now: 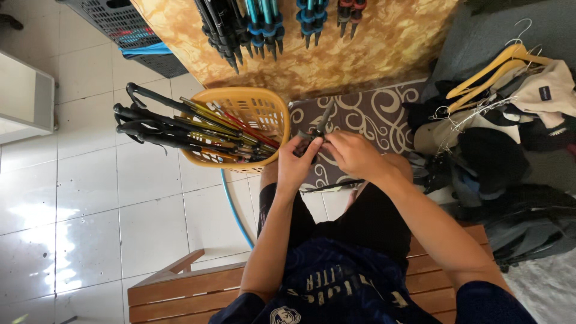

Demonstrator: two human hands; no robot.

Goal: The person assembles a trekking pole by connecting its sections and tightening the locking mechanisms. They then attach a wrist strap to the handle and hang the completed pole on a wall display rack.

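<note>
My left hand [295, 163] and my right hand [354, 154] meet in front of my knees, both closed on a short dark grey pole piece [324, 117] that points away from me. The part between my fingers is hidden. Just left of my hands stands a yellow plastic basket [270, 109] full of several folded trekking poles [180, 127] with black handles sticking out to the left.
I sit on a wooden slatted bench [174, 294]. More poles [264, 27] lie on a marbled tabletop ahead. A patterned mat [378, 111] is under my hands. Clothes and wooden hangers [498, 69] are piled at right; a dark crate [120, 21] sits top left.
</note>
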